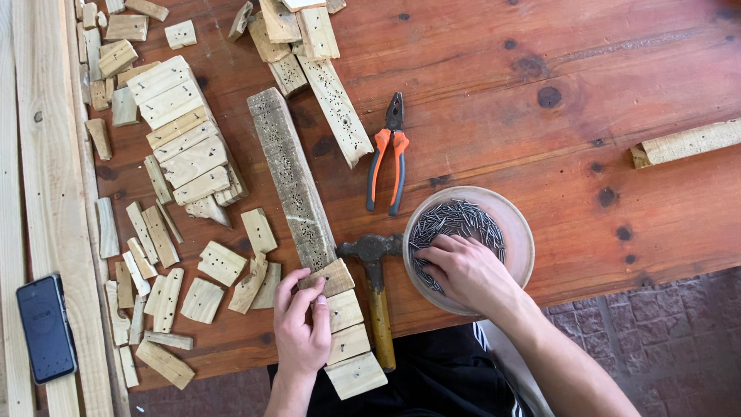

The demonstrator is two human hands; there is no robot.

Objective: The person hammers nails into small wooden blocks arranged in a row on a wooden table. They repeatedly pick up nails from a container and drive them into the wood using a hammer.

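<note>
From the head camera, the left hand (301,324) pinches a small wooden block (330,276) at the table's near edge, its length tilted up rightward. The right hand (463,270) reaches into the bowl (521,232), fingertips closed among nails (455,220).

- Small wood block (330,276): a short, pale, rough-sawn piece, lower centre of the frame, lying tilted across the near end of a long weathered slat, with three similar blocks in a row below it toward the table edge. Fingertips rest on its left end.
- Nails (455,222): a heap of thin grey steel nails, lying criss-cross, right of centre.
- Bowl (519,232): round, shallow, translucent pinkish plastic, holding the nails, at the table's near edge beside a hammer head.
</note>
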